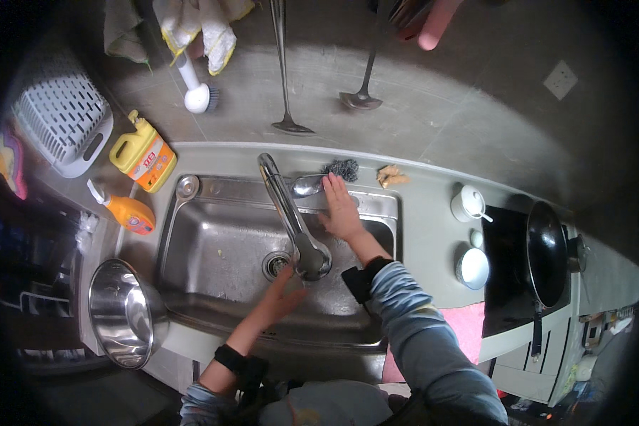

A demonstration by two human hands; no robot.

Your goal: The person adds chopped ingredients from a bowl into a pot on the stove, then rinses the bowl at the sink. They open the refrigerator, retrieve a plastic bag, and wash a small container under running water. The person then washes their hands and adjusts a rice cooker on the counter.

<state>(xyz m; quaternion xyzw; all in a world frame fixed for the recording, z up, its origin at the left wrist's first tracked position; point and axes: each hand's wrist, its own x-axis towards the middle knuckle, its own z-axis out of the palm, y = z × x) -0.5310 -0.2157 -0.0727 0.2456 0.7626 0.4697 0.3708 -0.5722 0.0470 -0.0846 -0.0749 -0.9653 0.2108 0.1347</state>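
Observation:
At the back of the stainless steel sink (207,250), my right hand (341,207) is stretched flat, its fingertips at the end of the faucet lever (307,186). It holds nothing. My left hand (281,299) is under the spout head of the chrome faucet (282,202), empty, thumb and fingers spread. The drain strainer (275,265) lies just beyond its fingertips. I cannot tell whether water runs. Beside my right fingertips, a steel wool scourer (343,169) rests on the rear ledge, with crumpled tan scraps (391,175) to its right.
Left of the sink stand a yellow detergent jug (149,160), an orange spray bottle (130,213) and a tilted steel bowl (120,314). To the right are a lidded white jar (467,203), an egg (476,238), a white bowl (473,268) and a wok (546,255). Ladles (293,127) hang behind.

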